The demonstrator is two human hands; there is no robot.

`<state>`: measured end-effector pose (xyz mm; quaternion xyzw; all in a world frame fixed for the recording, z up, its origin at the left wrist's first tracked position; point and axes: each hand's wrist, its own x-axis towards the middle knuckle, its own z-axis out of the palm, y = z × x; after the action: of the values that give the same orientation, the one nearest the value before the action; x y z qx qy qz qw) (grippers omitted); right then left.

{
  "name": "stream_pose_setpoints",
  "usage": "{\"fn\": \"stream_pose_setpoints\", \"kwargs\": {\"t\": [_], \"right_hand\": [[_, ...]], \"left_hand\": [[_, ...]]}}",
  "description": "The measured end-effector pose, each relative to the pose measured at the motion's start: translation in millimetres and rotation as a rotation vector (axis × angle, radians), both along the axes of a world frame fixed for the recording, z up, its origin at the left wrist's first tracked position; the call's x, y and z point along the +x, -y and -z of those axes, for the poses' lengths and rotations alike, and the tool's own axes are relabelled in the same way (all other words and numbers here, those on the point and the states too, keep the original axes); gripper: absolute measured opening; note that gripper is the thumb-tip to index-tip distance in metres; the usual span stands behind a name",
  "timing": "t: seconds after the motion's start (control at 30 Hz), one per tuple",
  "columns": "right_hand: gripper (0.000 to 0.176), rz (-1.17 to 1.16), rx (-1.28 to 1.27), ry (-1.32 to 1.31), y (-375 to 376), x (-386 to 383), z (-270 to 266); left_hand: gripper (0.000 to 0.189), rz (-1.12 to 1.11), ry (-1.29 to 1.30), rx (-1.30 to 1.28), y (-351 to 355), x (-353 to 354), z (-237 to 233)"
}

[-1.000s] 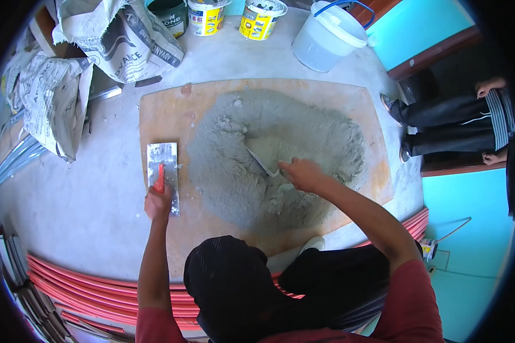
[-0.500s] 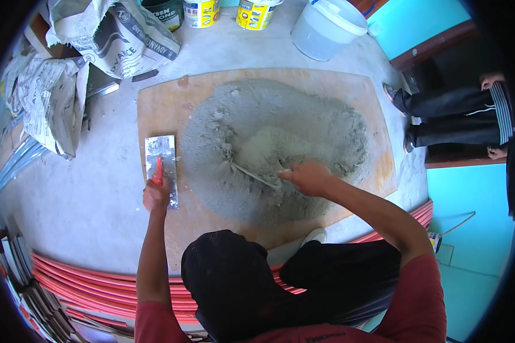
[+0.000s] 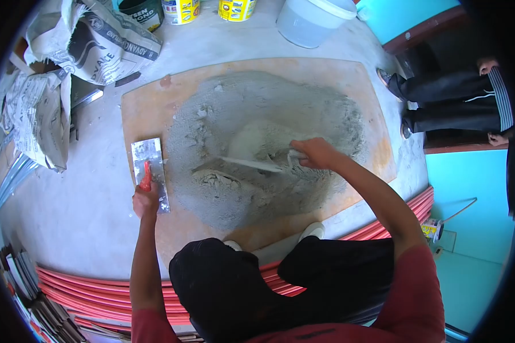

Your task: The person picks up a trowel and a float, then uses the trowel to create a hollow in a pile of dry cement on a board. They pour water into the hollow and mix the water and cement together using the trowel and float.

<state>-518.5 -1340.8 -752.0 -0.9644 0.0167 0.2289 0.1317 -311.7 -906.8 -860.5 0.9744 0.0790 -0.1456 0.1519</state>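
My left hand (image 3: 145, 200) is wrapped round the red handle of a rectangular plastering trowel (image 3: 147, 150), its plate lying flat near the left edge of the wooden board (image 3: 146, 106). Grey cement mix (image 3: 217, 200) is spread over most of that board, with a shallow hollow in the middle. My right hand (image 3: 317, 154) grips a trowel (image 3: 250, 164) by its pale handle. Its blade points left over the hollow, slightly blurred, with a low mound of mix just in front of it. Whether the blade touches the mix is hard to see.
Cement bags (image 3: 111, 48) stand at the upper left. Yellow-labelled tubs (image 3: 180, 10) and a translucent bucket (image 3: 309, 24) line the back. Another person (image 3: 440, 100) stands at the right. Red pipes (image 3: 97, 291) run along the floor by my legs.
My right hand has moved the trowel slightly up and right, out of the mix at the left, leaving a cut mound below the blade. The left hand still holds the plastering trowel; the view has shifted.
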Motion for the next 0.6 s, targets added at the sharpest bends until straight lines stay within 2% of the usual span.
{"fn": "stream_pose_setpoints", "kwargs": {"t": [0.1, 0.2, 0.3, 0.5, 0.6], "right_hand": [[0.043, -0.094, -0.06, -0.068, 17.2, 12.6, 19.4], [0.044, -0.094, -0.105, -0.188, 16.6, 11.0, 23.0], [0.045, -0.135, -0.012, -0.099, 7.0, -5.8, 42.3], [0.046, -0.064, -0.039, -0.149, -3.6, -2.3, 36.7], [0.039, -0.034, -0.06, -0.039, 4.7, 7.3, 59.1]], "left_hand": [[0.059, 0.012, 0.006, 0.0, 1.1, -1.3, -5.7], [0.06, 0.009, 0.008, 0.016, 3.6, -1.9, -7.0], [0.059, 0.01, 0.027, 0.019, 2.3, -0.7, -2.1], [0.058, 0.025, 0.059, 0.005, 3.5, -3.9, -3.4], [0.057, 0.03, 0.044, 0.022, 2.8, 1.1, -2.6]]}}
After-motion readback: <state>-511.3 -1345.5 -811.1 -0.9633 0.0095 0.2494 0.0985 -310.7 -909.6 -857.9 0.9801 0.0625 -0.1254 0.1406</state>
